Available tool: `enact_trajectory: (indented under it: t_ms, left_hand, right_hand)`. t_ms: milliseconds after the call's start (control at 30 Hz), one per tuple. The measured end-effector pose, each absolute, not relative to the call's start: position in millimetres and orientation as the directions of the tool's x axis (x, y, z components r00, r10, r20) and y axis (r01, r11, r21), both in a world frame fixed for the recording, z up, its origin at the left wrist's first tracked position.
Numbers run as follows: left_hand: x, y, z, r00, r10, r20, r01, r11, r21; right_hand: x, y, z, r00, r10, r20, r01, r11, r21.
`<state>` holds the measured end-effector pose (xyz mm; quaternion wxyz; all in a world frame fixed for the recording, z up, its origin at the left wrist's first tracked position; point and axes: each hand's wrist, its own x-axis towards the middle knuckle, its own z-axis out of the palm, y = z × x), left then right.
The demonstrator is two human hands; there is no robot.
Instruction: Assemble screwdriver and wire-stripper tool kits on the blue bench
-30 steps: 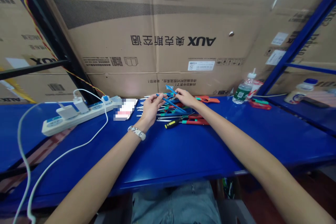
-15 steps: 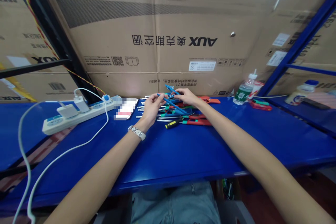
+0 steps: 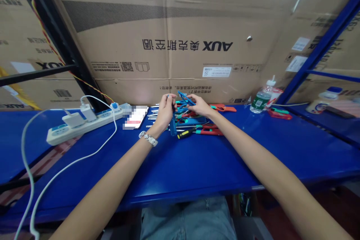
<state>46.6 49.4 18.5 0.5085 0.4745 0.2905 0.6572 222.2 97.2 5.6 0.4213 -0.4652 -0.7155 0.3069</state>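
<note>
Screwdriver (image 3: 186, 133) beside lighters (image 3: 191, 121), power strip (image 3: 95, 120), green-labelled bottle (image 3: 258, 103)

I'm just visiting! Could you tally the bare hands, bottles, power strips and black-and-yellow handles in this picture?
Hands, left hand and right hand: 2
Bottles, green-labelled bottle and blue-capped bottle: 2
Power strip: 1
Black-and-yellow handle: 1
Total: 6
The jumbled heap overlaps too much to count piece by piece.
</note>
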Motion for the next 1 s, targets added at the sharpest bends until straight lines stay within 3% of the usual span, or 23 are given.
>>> enact_trajectory:
  t_ms: [300,433,533,733,867,1000]
  left_hand:
    - [41.7,48.1,22.8,0.008,0.930,0.368,-0.402,-0.334,0.853]
    - [45.4,45.2,30.8,0.035,0.989,0.143,-0.590,-0.095,0.802]
    - [59.5,48.6,34.6,0.031,0.999,0.018,-0.674,0.008,0.738]
    - [114.7,61.1,33.4,-0.083,0.996,0.045,-0.666,-0.089,0.741]
    - [150.0,62.5,33.4,-0.032,0.998,0.051,-0.707,-0.058,0.705]
    - [177.7,64.5,30.6,0.001,0.997,0.080,-0.705,-0.056,0.707]
  right_hand:
    - [223.4,96.9,7.8,-0.122,0.944,0.308,0.451,0.329,-0.830]
    - [223.6,85.1,7.8,-0.135,0.942,0.307,0.344,0.335,-0.877]
    - [218.8,63.7,5.2,-0.119,0.907,0.404,0.300,0.421,-0.856]
    - [215.2,13.7,4.9,-0.161,0.796,0.583,0.485,0.578,-0.656]
    - [240.0,1.4,7.7,-0.184,0.828,0.529,0.590,0.524,-0.614]
    - [278.2,6.8,8.3,-0.198,0.848,0.491,0.574,0.506,-0.643]
